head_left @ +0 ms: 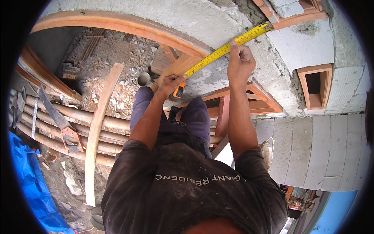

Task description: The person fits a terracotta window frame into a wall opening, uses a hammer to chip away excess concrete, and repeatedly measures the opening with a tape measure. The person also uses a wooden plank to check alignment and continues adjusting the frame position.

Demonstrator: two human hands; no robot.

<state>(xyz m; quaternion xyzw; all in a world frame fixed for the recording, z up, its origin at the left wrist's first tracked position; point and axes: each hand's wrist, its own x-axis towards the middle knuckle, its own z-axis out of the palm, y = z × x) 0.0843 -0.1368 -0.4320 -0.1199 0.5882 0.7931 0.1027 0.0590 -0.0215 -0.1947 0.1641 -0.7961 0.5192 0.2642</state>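
A yellow tape measure blade (218, 54) slants up to the right across a grey wall, from an orange wooden frame bar to the corner of another frame. My left hand (170, 85) is closed round the tape at its lower end, thumb along the blade. Below that hand shows the orange and black tape case (178, 90). My right hand (240, 64) pinches the lower edge of the blade nearer its far end, its other fingers curled in. The blade's hooked tip (268, 25) lies against the upper wooden frame (286, 21).
Bamboo poles (78, 113) run across the left, carrying a handsaw (58, 115) and a long pale plank (102, 124). Rubble (117, 50) covers the ground beyond, beside a round pot (143, 79). A small wooden window frame (328, 84) sits in the right wall. A blue tarp (33, 183) hangs lower left.
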